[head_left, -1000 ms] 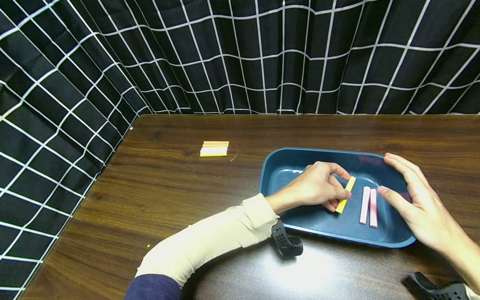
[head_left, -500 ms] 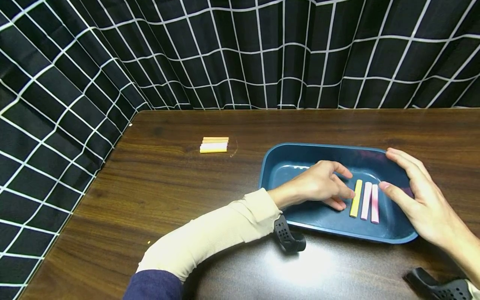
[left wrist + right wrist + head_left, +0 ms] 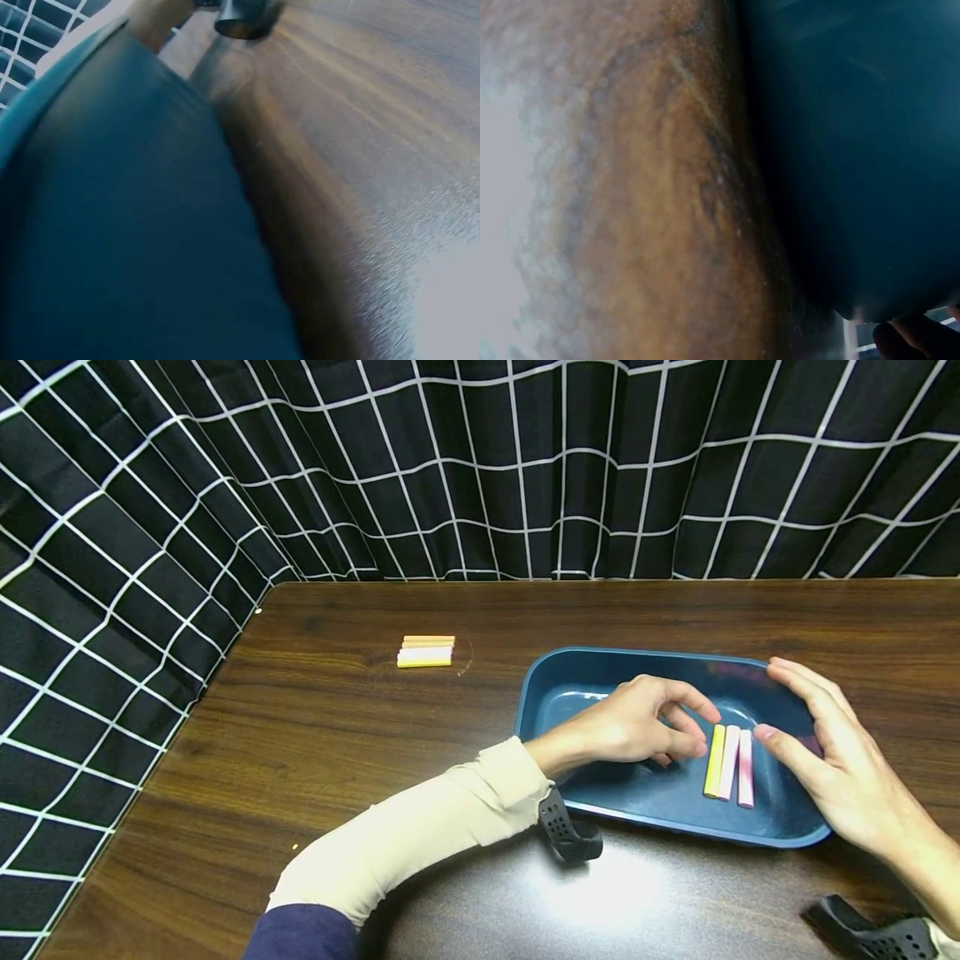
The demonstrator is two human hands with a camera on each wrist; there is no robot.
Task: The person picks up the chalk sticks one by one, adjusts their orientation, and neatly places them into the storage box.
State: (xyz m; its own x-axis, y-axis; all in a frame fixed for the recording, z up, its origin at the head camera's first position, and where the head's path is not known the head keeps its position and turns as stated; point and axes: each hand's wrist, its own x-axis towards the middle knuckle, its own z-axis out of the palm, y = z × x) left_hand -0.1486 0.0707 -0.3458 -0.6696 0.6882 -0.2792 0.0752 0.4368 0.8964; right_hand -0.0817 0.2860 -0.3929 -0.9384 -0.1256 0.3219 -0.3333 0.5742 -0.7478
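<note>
Three chalk sticks lie side by side in the dark blue tray [image 3: 675, 802]: a yellow chalk stick [image 3: 715, 762], a pale pink chalk stick [image 3: 728, 764] and a pink chalk stick [image 3: 746, 768]. The yellow one sits against the pale pink one at its lower end. My left hand [image 3: 648, 722] hovers inside the tray, holding nothing, its index fingertip right at the yellow stick's far end. My right hand [image 3: 847, 768] rests at the tray's right end, fingers along the outer rim, thumb reaching inward near the pink stick. Both wrist views mostly show the tray's outer wall [image 3: 142, 217].
Several more chalk sticks [image 3: 425, 653], orange, white and yellow, lie together on the brown wooden table [image 3: 300, 735] left of the tray. A black curtain [image 3: 480, 468] with white grid lines hangs behind and to the left. Small crumbs dot the tabletop.
My left hand has let go of the yellow chalk stick, which now lies on the tray floor and has shifted right against the pale pink one. The right hand has stayed put.
</note>
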